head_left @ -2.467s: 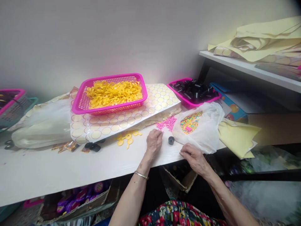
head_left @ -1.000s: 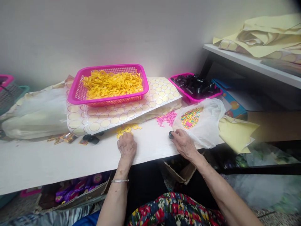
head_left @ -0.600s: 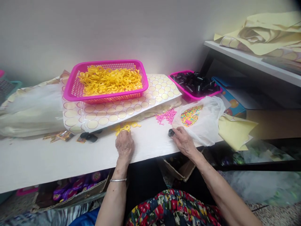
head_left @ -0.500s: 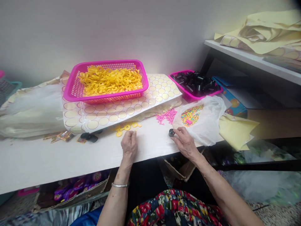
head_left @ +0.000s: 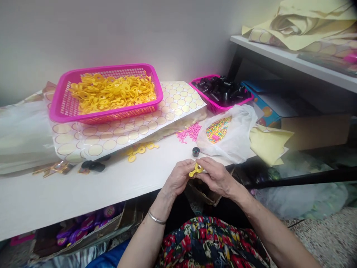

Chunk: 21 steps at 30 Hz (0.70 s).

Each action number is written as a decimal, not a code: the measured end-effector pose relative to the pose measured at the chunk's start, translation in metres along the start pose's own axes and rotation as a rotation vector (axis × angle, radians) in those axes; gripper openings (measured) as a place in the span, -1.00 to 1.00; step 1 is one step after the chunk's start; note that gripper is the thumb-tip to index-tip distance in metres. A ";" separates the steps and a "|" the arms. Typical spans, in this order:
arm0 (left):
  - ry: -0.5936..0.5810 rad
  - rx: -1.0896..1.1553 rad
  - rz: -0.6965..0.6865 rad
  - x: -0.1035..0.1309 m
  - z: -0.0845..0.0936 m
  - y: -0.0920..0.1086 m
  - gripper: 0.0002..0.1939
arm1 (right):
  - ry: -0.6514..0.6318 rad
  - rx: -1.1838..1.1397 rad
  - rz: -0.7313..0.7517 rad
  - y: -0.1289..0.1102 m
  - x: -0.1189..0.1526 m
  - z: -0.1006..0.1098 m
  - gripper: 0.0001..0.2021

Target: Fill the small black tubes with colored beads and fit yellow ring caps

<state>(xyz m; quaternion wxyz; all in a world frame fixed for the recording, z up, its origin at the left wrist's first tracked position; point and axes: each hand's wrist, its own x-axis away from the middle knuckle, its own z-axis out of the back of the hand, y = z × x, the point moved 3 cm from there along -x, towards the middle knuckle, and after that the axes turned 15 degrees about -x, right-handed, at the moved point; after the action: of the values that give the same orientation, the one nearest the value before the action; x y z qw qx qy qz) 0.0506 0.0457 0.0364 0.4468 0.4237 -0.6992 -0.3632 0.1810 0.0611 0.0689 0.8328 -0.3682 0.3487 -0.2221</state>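
Between my two hands, over the table's front edge, is a yellow plastic ring piece with a short stem (head_left: 196, 170). My left hand (head_left: 178, 175) pinches it from the left, and my right hand (head_left: 216, 175) grips its ring end with thumb and fingers. Just beyond my fingertips a small round black part (head_left: 195, 152) stands on the white table (head_left: 117, 186). Several loose yellow ring pieces (head_left: 141, 149) lie to the left of my hands. A heap of small pink pieces (head_left: 190, 132) and a clear white bag (head_left: 237, 139) with multicoloured beads (head_left: 219, 129) lie farther back.
A pink basket (head_left: 106, 115) of yellow ring pieces sits on sheets of round stickers (head_left: 122, 140). Another pink basket (head_left: 214, 108) holds black cylinders. Black parts (head_left: 96, 165) lie at left, a shelf (head_left: 267, 54) juts in at right, and an open box (head_left: 111, 227) stands below the table.
My right hand has let go of the black part, which now stands on the table. My left fist has moved right to meet my right hand, and the yellow ring piece now shows between them.
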 end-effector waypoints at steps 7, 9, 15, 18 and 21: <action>0.045 0.023 0.047 -0.014 0.002 -0.002 -0.73 | 0.047 0.029 -0.076 0.014 -0.005 0.004 -0.84; 0.142 -0.016 -0.014 -0.019 0.009 0.003 -0.73 | 0.076 0.097 -0.085 0.022 -0.013 0.006 -0.84; 0.509 -0.137 -0.128 -0.032 0.035 0.006 -0.81 | 0.081 0.423 -0.138 0.044 -0.033 0.008 -0.84; 0.600 -0.256 -0.157 -0.032 0.044 -0.001 -0.90 | 0.075 0.401 -0.139 0.048 -0.028 0.009 -0.84; 0.646 -0.403 -0.167 -0.033 0.054 -0.008 -0.94 | -0.014 0.381 -0.106 0.055 -0.013 0.006 -0.83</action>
<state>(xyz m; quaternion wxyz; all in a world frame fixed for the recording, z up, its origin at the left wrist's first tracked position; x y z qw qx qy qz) 0.0104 0.0795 0.0008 0.6873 0.4754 -0.4002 -0.3760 0.1826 0.1069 0.0349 0.8769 -0.2234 0.2747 -0.3251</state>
